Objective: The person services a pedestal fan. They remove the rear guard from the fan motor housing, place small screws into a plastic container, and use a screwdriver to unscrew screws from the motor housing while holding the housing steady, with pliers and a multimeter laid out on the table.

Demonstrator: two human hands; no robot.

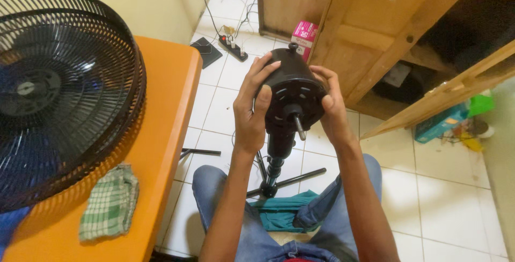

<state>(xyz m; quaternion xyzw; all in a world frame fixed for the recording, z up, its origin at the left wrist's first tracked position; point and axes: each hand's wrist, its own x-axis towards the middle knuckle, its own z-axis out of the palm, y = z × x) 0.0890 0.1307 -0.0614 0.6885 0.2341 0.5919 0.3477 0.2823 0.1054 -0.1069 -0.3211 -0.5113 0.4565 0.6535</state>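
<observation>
Hands both clamped on black fan motor housing (292, 87), held up over lap, shaft (298, 125) pointing toward camera. Left hand (252, 109) wrapped round housing's left side, fingers over top edge. Right hand (331, 106) gripping right side. Housing on black stand pole (274, 160) running down between knees to white tiled floor (429, 197). Black fan grille (64, 90) lying on orange table (166, 111) at left, green checked cloth (110, 203) beside it. Power strip (232, 47) on floor beyond. Wooden cabinet (386, 20) at right.
</observation>
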